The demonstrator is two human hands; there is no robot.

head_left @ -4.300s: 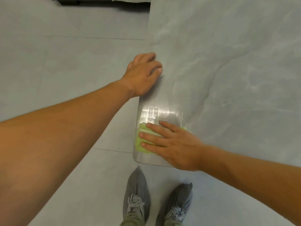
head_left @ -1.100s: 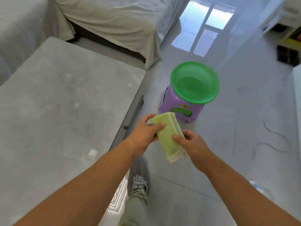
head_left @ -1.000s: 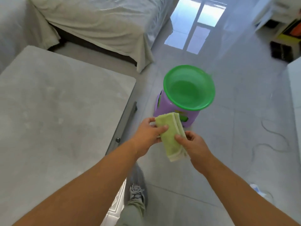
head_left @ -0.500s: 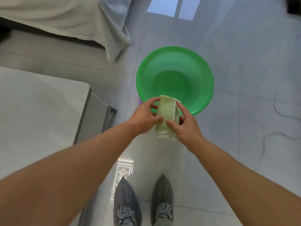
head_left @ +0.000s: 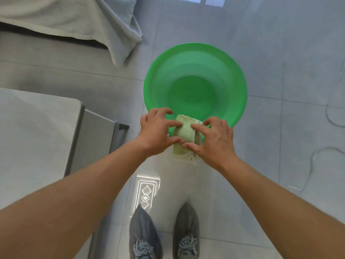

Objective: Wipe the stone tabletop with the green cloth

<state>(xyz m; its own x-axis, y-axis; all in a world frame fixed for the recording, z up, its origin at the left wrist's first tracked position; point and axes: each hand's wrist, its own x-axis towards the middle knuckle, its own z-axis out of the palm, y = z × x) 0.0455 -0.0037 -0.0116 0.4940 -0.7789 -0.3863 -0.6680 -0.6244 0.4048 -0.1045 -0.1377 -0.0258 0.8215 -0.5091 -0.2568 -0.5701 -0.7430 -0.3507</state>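
Observation:
The folded green cloth (head_left: 184,135) hangs in the air at the near rim of a green basin (head_left: 195,85). My left hand (head_left: 158,130) grips its left side with thumb and fingers. My right hand (head_left: 214,139) grips its right side. The cloth's pale lower end droops below both hands. The stone tabletop (head_left: 31,139) lies to the left, away from the cloth, with its corner near my left forearm.
A metal table frame (head_left: 97,139) juts out beside the tabletop. Draped furniture covers (head_left: 78,19) sit at the upper left. A thin cable (head_left: 334,113) winds over the tiled floor at the right. My two grey shoes (head_left: 162,232) stand below.
I have left the tabletop and carried the cloth in both hands to the green basin. Over the last half second both hands closed in on the cloth above the basin's near rim.

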